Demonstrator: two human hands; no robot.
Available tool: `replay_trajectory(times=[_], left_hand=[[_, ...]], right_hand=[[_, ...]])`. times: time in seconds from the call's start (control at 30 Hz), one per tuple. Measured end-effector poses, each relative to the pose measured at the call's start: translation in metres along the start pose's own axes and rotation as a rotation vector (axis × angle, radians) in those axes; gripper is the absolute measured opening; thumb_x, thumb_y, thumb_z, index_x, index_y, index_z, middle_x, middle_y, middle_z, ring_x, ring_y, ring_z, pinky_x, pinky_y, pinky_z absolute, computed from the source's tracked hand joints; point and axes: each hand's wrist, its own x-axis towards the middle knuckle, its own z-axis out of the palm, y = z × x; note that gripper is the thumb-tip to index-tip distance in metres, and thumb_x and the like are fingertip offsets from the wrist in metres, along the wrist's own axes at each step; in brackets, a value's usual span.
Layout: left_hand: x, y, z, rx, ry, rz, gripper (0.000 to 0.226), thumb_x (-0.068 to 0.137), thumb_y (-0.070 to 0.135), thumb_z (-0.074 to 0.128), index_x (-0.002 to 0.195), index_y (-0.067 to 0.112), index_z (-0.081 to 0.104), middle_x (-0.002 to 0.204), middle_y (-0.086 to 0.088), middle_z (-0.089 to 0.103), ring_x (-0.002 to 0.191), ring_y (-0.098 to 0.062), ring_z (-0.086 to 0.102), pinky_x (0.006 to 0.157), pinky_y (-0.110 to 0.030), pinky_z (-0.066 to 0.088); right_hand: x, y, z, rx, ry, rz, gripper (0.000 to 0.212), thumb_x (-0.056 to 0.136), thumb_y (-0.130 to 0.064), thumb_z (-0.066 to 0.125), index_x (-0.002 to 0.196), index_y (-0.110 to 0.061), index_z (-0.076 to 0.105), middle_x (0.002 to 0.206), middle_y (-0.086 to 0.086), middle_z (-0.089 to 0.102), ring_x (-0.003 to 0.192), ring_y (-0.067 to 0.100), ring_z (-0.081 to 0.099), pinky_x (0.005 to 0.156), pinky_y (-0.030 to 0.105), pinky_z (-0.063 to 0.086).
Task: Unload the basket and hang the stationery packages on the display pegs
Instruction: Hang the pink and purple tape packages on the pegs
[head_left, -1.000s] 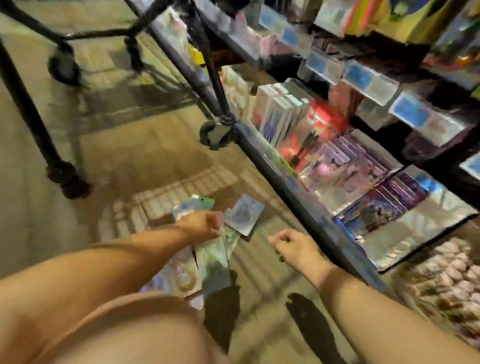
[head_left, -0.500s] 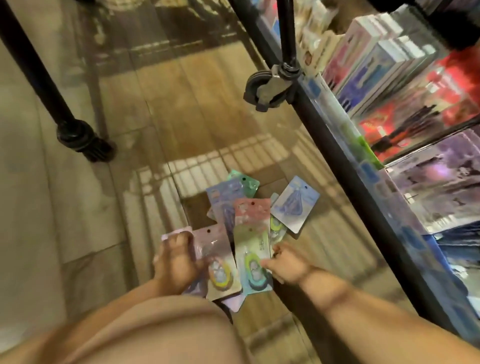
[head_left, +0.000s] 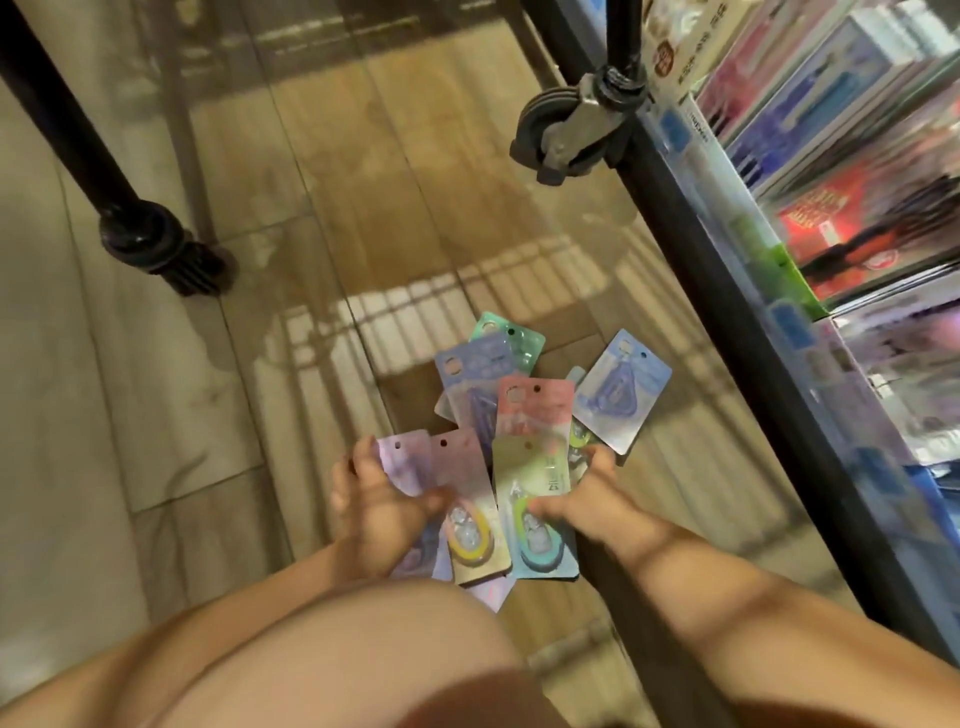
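Head view, looking down at the floor. Left hand (head_left: 382, 501): fingers curled round the left edge of a purple package (head_left: 402, 462), thumb laid across a pink package (head_left: 465, 483) with a yellow ring in its blister; it grips both. Right hand (head_left: 587, 501): thumb pressed on the face of a green package (head_left: 535, 473), fingers wrapped behind its right edge, so it holds that one. The three held packages fan side by side, hang holes pointing away from us. Just beyond them a loose pile overlaps on the wooden floor (head_left: 363, 182): a salmon package (head_left: 535, 408), a blue package (head_left: 472, 369), a teal package (head_left: 514, 338) farthest out. A second blue card (head_left: 615, 395) lies just right of the pile. To the right we note a black shelf rail (head_left: 727, 312) with boxed goods (head_left: 831, 104) behind it, and a caster (head_left: 561, 135) on a black post. None of the packages is on a peg.
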Motion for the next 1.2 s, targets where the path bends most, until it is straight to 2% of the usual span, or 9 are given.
replay_trajectory(times=[0.17,0.37,0.47,0.57,0.67,0.77,0.9,1.13,1.2], left_hand=[[0.003,-0.001,-0.003,-0.036,0.003,0.006,0.117,0.056,0.042,0.093,0.15,0.016,0.027,0.15,-0.009,0.031,0.137,-0.031,0.032,0.108,-0.038,0.034],[-0.005,0.003,0.002,-0.099,-0.068,-0.027,0.122,0.055,0.036,0.095,0.151,0.017,0.023,0.148,-0.013,0.03,0.133,-0.032,0.04,0.103,-0.034,0.039],[-0.007,0.013,0.005,-0.227,-0.095,0.022,0.113,0.065,0.018,0.091,0.153,0.014,0.019,0.142,-0.014,0.042,0.125,-0.029,0.049,0.087,-0.022,0.037],[-0.011,0.018,0.003,-0.323,-0.147,-0.02,0.102,0.076,0.014,0.083,0.152,0.018,0.014,0.115,-0.011,0.062,0.083,-0.023,0.058,0.064,-0.017,0.047],[-0.017,0.018,0.005,-0.465,-0.17,-0.079,0.078,0.08,-0.002,0.076,0.138,0.019,0.028,0.086,0.003,0.055,0.064,-0.011,0.051,0.039,-0.008,0.039],[-0.015,0.013,0.004,-0.529,-0.173,-0.096,0.059,0.078,-0.007,0.075,0.116,0.019,0.04,0.083,0.004,0.055,0.067,-0.007,0.054,0.039,-0.01,0.042],[-0.01,0.012,0.0,-0.559,-0.184,-0.14,0.05,0.073,0.001,0.082,0.106,0.016,0.048,0.081,0.001,0.061,0.068,-0.013,0.06,0.056,-0.025,0.05],[-0.008,0.019,-0.007,-0.769,-0.389,-0.207,0.021,0.079,-0.008,0.071,0.098,0.001,0.071,0.074,-0.015,0.074,0.06,-0.026,0.072,0.048,-0.03,0.055],[-0.003,0.019,-0.008,-0.803,-0.407,-0.237,0.014,0.081,-0.002,0.072,0.094,0.003,0.071,0.07,-0.013,0.073,0.059,-0.025,0.071,0.046,-0.029,0.053]], right_hand=[[0.0,-0.001,0.003,0.079,-0.014,0.013,0.096,0.054,-0.021,0.094,0.124,-0.016,0.03,0.101,0.003,0.062,0.098,0.025,0.063,0.092,0.043,0.051],[-0.004,0.009,0.011,0.15,-0.224,-0.076,0.033,0.059,-0.022,0.088,0.087,-0.015,0.071,0.092,0.004,0.075,0.089,0.024,0.071,0.092,0.048,0.054],[-0.008,0.009,0.015,0.13,-0.228,-0.111,0.043,0.058,-0.036,0.085,0.094,-0.019,0.071,0.096,0.0,0.075,0.092,0.021,0.07,0.092,0.042,0.054],[-0.017,0.008,0.02,0.107,-0.195,-0.112,0.038,0.076,-0.027,0.08,0.107,-0.019,0.06,0.106,0.002,0.07,0.099,0.023,0.066,0.094,0.037,0.052],[-0.021,0.007,0.024,0.108,-0.164,-0.163,0.027,0.081,-0.019,0.075,0.101,-0.016,0.056,0.105,0.008,0.069,0.1,0.027,0.065,0.094,0.042,0.05],[-0.025,0.005,0.015,0.129,-0.141,-0.168,0.02,0.087,-0.014,0.067,0.104,-0.011,0.057,0.096,0.005,0.066,0.095,0.026,0.063,0.083,0.034,0.049],[-0.029,0.009,0.009,0.216,-0.135,-0.141,0.014,0.085,-0.014,0.066,0.088,-0.024,0.057,0.091,0.006,0.069,0.094,0.031,0.066,0.091,0.048,0.052],[-0.037,0.013,-0.006,0.355,-0.15,-0.173,0.013,0.093,-0.005,0.059,0.101,-0.016,0.057,0.094,0.003,0.068,0.086,0.017,0.065,0.081,0.026,0.056],[-0.038,0.015,-0.013,0.387,-0.171,-0.17,0.012,0.093,-0.009,0.061,0.101,-0.017,0.056,0.101,0.01,0.07,0.091,0.023,0.068,0.087,0.035,0.056]])
